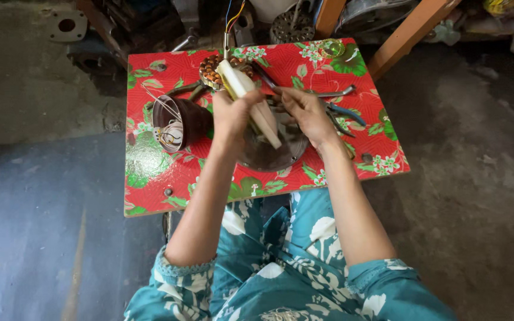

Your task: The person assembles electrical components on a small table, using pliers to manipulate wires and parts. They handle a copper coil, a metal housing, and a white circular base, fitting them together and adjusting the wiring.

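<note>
Hands meet over the counter (150,166): our left hand (231,116) grips the white strip (251,98), our right hand (307,110) pinches something unclear; at nine o'clock, the cup (176,123) could tip if elbowed.

No package, label, sign or screen shows anywhere in the frame.
</note>
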